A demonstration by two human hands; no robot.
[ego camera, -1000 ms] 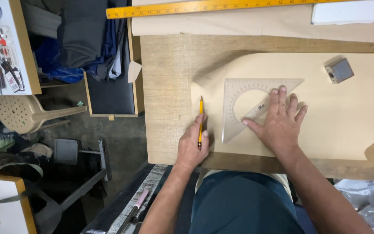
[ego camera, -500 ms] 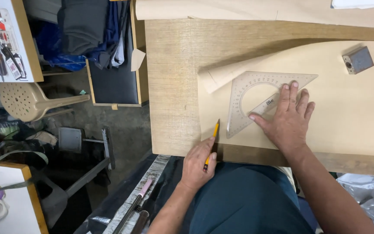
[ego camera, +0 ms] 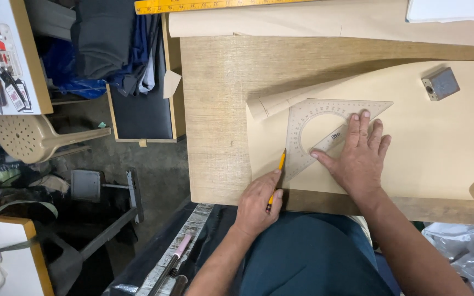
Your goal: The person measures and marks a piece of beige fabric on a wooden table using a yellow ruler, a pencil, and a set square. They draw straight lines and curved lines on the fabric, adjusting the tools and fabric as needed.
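Note:
My left hand [ego camera: 256,204] grips a yellow pencil [ego camera: 277,181] near the table's front edge. The pencil tip touches the brown pattern paper [ego camera: 434,148] beside the lower left edge of a clear triangular set square with a protractor cut-out [ego camera: 311,123]. My right hand [ego camera: 360,159] lies flat on the set square with its fingers spread, pressing it onto the paper. The paper's left corner is curled into a roll [ego camera: 272,104].
The paper lies on a wooden table [ego camera: 215,109]. A small grey metal block [ego camera: 440,83] sits on the paper at the far right. A yellow ruler [ego camera: 215,5] and more rolled paper [ego camera: 330,23] lie at the back. Left of the table are folded cloth [ego camera: 102,41] and a plastic chair [ego camera: 31,137].
My left hand has slid the pencil down along the set square's left edge toward me. My right hand has stayed flat on the set square. The camera view has shifted slightly.

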